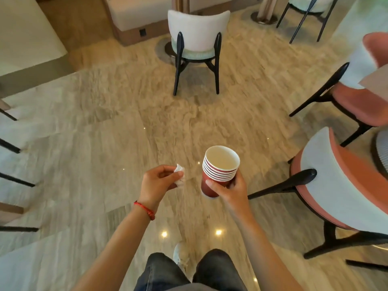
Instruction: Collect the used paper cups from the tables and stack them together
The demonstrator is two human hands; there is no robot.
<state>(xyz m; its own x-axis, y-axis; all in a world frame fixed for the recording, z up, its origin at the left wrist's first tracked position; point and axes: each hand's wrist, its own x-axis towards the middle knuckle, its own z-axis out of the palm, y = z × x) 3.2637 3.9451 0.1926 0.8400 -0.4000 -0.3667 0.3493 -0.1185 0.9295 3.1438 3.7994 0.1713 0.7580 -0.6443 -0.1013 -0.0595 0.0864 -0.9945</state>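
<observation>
A stack of several red paper cups (218,171) with white rims is held upright in front of me, the top cup looking empty inside. My right hand (230,189) grips the stack low on its right side, thumb across the front. To the left, about a cup's width away, my left hand (158,182) pinches a small crumpled white tissue (180,172) between fingers and thumb. A red thread bracelet circles my left wrist. Both hands hover over the floor, above my legs.
Polished beige marble floor (126,122) stretches ahead. A white chair (197,38) with black legs stands straight ahead. Two pink-and-white chairs (340,181) stand close on the right beside a table edge (375,80). Dark chair legs line the left edge.
</observation>
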